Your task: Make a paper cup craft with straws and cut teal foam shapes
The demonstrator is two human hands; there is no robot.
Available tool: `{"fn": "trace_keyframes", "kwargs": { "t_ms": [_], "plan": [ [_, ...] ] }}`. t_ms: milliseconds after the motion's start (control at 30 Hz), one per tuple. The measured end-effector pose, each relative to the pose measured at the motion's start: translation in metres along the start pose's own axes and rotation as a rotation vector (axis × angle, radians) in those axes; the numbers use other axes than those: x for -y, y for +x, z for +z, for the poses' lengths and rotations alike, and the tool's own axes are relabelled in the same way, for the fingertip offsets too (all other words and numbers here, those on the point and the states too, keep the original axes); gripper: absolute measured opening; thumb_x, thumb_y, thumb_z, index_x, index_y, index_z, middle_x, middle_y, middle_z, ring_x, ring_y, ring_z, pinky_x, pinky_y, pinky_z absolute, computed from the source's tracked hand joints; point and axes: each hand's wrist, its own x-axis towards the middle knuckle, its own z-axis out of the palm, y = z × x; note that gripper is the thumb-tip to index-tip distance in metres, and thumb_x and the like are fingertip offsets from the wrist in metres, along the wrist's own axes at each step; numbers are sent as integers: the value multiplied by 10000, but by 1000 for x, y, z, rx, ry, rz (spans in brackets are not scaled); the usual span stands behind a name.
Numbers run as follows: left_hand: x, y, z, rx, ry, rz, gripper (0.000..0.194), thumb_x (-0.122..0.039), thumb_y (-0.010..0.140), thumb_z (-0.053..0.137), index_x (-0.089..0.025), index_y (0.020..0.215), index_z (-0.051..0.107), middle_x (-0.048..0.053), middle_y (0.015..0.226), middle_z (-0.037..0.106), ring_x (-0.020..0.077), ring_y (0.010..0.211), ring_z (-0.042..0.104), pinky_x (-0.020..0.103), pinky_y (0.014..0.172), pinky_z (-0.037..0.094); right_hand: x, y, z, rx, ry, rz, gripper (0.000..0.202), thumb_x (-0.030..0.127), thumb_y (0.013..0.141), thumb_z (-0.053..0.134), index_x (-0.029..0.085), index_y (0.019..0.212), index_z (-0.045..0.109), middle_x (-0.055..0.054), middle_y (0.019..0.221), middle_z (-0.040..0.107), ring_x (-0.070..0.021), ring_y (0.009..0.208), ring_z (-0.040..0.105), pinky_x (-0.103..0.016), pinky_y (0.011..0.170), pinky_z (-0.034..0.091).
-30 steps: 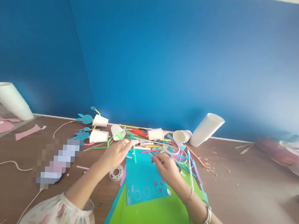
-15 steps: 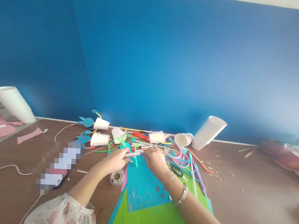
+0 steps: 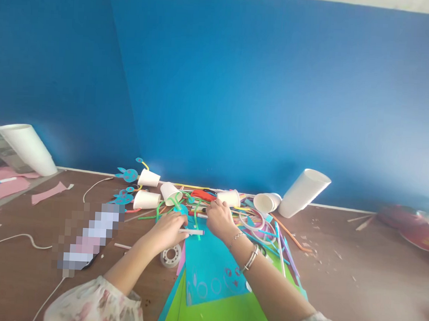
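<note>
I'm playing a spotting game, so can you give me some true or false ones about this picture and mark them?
1. The left hand holds a white marker. True.
2. The drawn-on blue sheet lies beneath the green sheet. False: the blue sheet lies over the green sheet.
3. A tape roll lies left of the blue sheet. True.
4. Bracelets circle the left wrist. False: the bracelets are on the right wrist.
</note>
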Motion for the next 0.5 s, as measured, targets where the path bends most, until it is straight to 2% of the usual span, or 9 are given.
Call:
{"fn": "trace_keyframes", "kwargs": {
  "t_ms": [100,267,367,433,500],
  "plan": [
    [0,3,3,-30,11,-10,174,-327,798,607,-178,882,637,100,937,677,284,951,611,364,820,443,-1,-1,-1,11,-13,-12,224,91,806,506,94,937,688,-178,1000,665,-280,1028,516,-376,828,331],
    [-4,6,5,-117,30,-25,164,-296,852,534,-167,869,633,104,911,661,288,965,593,383,837,434,0,-2,-9,33,-13,-18,207,67,771,526,105,891,690,-169,953,691,-278,1007,554,-363,819,326],
    [-9,7,5,-235,21,-3,207,-280,875,501,-169,1016,604,115,1053,623,293,1064,541,409,905,415,0,-6,-24,22,6,-13,221,53,767,521,84,916,681,-178,856,707,-281,918,603,-375,810,325],
    [-14,7,6,-326,-21,80,298,-268,883,495,-184,1166,539,115,1194,572,284,1148,493,424,972,388,-2,-13,-38,1,34,-9,206,53,760,530,91,882,691,-175,807,712,-283,878,620,-381,807,326],
    [-20,7,10,-365,-93,186,378,-256,892,487,-198,1265,462,112,1286,525,272,1210,453,432,1024,360,-3,-22,-53,-27,83,-10,169,100,767,555,123,831,710,-157,809,718,-285,881,621,-378,807,341]
  ]
}}
